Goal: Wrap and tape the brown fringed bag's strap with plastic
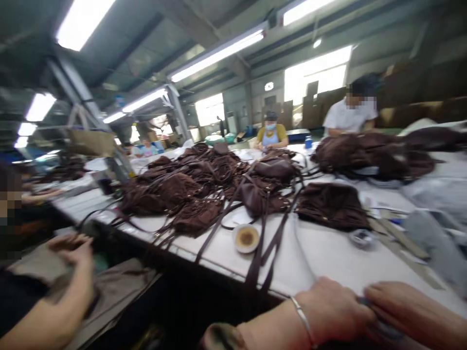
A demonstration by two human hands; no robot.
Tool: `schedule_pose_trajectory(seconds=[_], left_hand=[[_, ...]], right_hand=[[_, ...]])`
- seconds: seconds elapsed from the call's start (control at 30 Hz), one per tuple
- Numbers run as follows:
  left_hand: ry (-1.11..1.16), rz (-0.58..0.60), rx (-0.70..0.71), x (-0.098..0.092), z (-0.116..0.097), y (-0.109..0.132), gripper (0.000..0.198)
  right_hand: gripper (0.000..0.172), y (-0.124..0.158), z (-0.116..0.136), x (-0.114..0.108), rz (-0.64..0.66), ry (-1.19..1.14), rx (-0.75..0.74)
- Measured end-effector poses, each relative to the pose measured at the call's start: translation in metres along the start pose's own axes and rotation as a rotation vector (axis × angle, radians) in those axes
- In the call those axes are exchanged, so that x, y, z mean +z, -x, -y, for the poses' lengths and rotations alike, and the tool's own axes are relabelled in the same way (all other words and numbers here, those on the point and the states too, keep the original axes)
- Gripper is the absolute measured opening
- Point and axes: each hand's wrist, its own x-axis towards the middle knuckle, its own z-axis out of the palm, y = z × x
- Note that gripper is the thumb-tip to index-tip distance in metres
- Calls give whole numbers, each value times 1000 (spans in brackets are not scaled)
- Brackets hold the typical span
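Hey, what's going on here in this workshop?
At the near edge of the white table, the person's left hand, with a bracelet, meets the right hand over something small and dark, too blurred to name. Brown bags and straps are heaped across the table beside a small dish. A co-worker's hand rests on tan fabric.

Your 2 hands meet low in view: left hand [333, 311] knuckles up, right hand [412, 308] fingers stretched flat, touching it.
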Motion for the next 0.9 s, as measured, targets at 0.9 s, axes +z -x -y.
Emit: schedule_pose_trajectory(seconds=[0.9], left_hand=[[-104,-464,-242,53,50,-48,24]], right_hand=[[31,-74,22,-40,427,260,578]])
